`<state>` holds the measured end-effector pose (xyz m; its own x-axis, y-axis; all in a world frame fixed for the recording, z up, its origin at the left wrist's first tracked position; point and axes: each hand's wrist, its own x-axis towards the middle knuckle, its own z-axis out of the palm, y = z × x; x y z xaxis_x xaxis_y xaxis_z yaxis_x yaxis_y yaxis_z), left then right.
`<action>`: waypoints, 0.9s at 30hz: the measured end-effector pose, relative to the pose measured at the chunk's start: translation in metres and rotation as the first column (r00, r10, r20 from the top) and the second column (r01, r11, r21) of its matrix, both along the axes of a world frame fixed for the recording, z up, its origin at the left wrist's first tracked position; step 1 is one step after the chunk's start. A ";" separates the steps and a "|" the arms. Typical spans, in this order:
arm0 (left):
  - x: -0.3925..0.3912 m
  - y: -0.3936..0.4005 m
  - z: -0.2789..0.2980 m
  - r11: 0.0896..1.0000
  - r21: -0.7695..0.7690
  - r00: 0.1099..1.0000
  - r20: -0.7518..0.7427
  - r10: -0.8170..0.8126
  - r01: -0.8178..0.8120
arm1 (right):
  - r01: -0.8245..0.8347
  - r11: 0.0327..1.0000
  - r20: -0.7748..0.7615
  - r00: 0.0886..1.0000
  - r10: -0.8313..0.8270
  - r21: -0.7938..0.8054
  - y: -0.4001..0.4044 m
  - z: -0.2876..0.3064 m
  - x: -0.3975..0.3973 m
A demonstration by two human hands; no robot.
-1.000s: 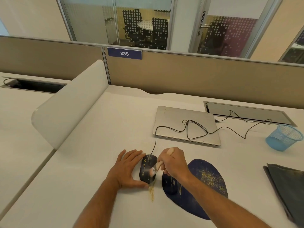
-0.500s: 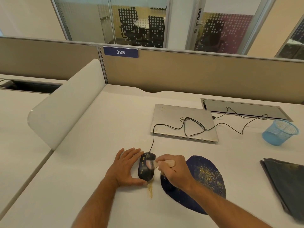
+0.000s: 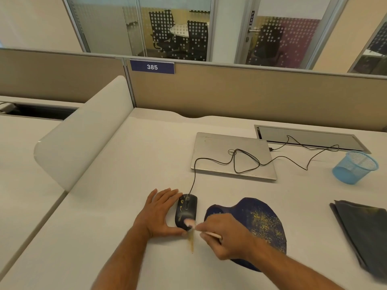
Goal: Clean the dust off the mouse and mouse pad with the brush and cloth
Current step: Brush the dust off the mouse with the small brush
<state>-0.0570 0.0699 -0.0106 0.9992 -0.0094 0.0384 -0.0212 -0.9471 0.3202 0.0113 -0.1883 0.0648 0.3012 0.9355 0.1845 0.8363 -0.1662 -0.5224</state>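
A black wired mouse [image 3: 187,210] lies on the white desk, flecked with yellow dust. My left hand [image 3: 160,212] rests flat against its left side, thumb at its near end. My right hand [image 3: 225,235] grips a small brush [image 3: 191,223] by its pale handle, with the blurred bristles at the mouse's near right corner. A streak of yellow dust [image 3: 191,241] runs along the desk just below the mouse. The dark blue mouse pad [image 3: 257,222] lies to the right, sprinkled with yellow dust and partly under my right hand. A dark grey cloth [image 3: 364,229] lies folded at the far right.
A closed silver laptop [image 3: 232,156] sits behind the mouse, with the mouse cable [image 3: 247,162] looping over it to a desk cable slot [image 3: 310,138]. A blue mesh cup [image 3: 355,167] stands at the right. A white divider panel [image 3: 83,132] stands on the left.
My right hand has drawn the brush down the mouse from its middle to its near end. The dust streak below the mouse looks a little longer. My left hand stays in place.
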 end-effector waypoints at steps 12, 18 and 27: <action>0.001 -0.001 0.001 1.000 0.002 0.999 -0.054 0.007 -0.007 | 0.444 0.893 -0.235 0.878 -0.416 0.078 0.023 0.003 0.063; 0.001 0.000 0.000 1.000 -0.009 0.999 -0.038 0.009 -0.009 | 0.436 0.900 -0.239 0.871 -0.430 -0.030 0.046 0.002 0.069; 0.001 0.001 -0.002 1.000 -0.004 1.000 -0.020 0.006 -0.006 | 0.303 0.948 -0.238 0.918 -0.318 -0.097 0.048 0.009 0.063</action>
